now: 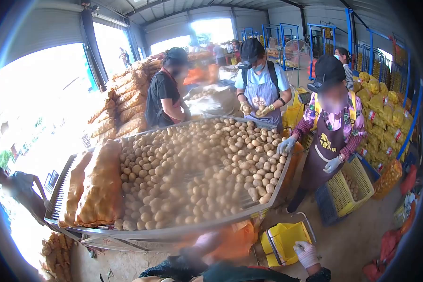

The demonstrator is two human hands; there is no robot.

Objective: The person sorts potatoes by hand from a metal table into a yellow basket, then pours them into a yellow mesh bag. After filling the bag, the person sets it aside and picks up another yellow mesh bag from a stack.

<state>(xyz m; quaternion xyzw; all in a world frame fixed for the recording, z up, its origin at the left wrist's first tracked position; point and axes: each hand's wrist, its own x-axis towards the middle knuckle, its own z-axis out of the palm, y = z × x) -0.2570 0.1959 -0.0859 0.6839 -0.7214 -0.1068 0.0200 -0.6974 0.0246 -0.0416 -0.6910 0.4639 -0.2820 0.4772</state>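
Note:
My right hand point(306, 254), in a whitish glove, is beside a yellow basket point(282, 243) with a metal handle at the lower right. Its fingers are loosely bent, and I see nothing held in them. My left hand point(208, 240) is smeared by motion below the near edge of the sorting table, next to an orange mesh bag point(232, 240); its fingers cannot be made out. Many potatoes point(207, 160) lie spread across the metal-railed table point(174, 233), partly blurred in the middle.
Two filled sacks point(101, 185) lie on the table's left end. Three people stand around the far and right sides, one with a potato in each glove. A yellow crate point(357, 185) stands at the right. Stacked sacks point(129, 101) and yellow bags point(380, 113) rise behind.

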